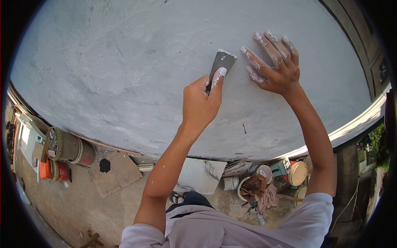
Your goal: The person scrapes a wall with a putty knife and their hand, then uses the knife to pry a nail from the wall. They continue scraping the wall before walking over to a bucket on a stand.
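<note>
My left hand (202, 101) is closed around a putty knife (220, 62), its thumb pressed along the flat blade. White paste lines the blade's top edge and coats that thumb. The blade lies close to a grey plastered wall (124, 74); whether it touches cannot be made out. To the right of the knife, my right hand (279, 66) has its fingers spread at the wall, holding nothing. White paste is smeared over its fingers and thumb. The wall shows streaks, small pits and a dark mark (244, 129) below the hands.
Down on the concrete floor (124, 206), buckets (68, 144) stand at left beside a square board (117, 173). A pale panel (201, 175) leans at the wall's foot. More buckets (297, 173), brown cloth (256, 184) and a plastic bottle (260, 219) are at lower right.
</note>
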`<state>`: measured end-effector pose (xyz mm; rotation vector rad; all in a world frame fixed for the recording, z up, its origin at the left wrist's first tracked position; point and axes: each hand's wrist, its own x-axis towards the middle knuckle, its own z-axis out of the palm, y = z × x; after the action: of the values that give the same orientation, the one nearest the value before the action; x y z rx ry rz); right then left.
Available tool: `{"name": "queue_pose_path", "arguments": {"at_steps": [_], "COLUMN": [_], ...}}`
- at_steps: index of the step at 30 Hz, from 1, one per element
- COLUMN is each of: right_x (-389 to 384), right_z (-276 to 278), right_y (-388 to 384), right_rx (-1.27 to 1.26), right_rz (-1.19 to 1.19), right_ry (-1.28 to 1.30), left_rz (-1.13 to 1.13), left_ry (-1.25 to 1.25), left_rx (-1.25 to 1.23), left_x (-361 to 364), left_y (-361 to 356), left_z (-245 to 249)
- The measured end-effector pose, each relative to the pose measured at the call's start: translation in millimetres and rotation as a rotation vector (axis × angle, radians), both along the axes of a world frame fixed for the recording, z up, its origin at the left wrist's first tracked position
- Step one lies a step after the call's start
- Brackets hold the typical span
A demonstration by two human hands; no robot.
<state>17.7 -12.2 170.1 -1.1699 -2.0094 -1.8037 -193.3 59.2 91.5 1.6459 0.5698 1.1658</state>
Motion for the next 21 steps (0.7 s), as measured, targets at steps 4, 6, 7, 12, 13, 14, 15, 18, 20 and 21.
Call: {"name": "queue_pose_path", "arguments": {"at_steps": [4,6,7,12,13,14,15,18,20,21], "right_x": [0.4,0.6,0.6,0.0,-0.2,-0.8,-1.0,0.3,-0.4,-0.7], "right_z": [-1.3,-2.7,-3.2,-2.2,-1.8,-2.1,-2.6,-3.2,-3.3,-3.2], "right_y": [0.5,0.3,0.5,0.7,0.8,0.4,0.1,-0.2,0.2,0.8], "right_rx": [0.017,0.034,0.036,0.044,0.049,0.052,0.053,0.036,0.048,0.056], "right_rz": [-0.026,-0.057,-0.061,-0.043,-0.050,-0.057,-0.062,-0.060,-0.058,-0.057], "right_ry": [0.002,0.012,0.010,0.011,0.009,0.008,0.007,0.029,0.018,0.014], "left_rz": [0.036,0.048,0.056,0.057,0.059,0.061,0.058,0.056,0.053,0.060], "left_ry": [0.034,0.072,0.081,0.106,0.111,0.117,0.117,0.113,0.113,0.111], "left_rx": [-0.034,-0.050,-0.048,-0.010,0.001,0.010,0.018,0.027,0.015,0.011], "left_x": [-12.7,-12.3,-10.5,1.4,3.2,5.0,7.6,10.4,8.4,7.4], "left_y": [-2.9,-4.4,-5.2,-0.2,-1.2,-2.1,-2.2,-2.5,-4.1,-4.2], "left_z": [-48.0,-55.3,-56.4,-40.3,-33.9,-29.6,-26.9,-23.9,-24.7,-28.1]}}
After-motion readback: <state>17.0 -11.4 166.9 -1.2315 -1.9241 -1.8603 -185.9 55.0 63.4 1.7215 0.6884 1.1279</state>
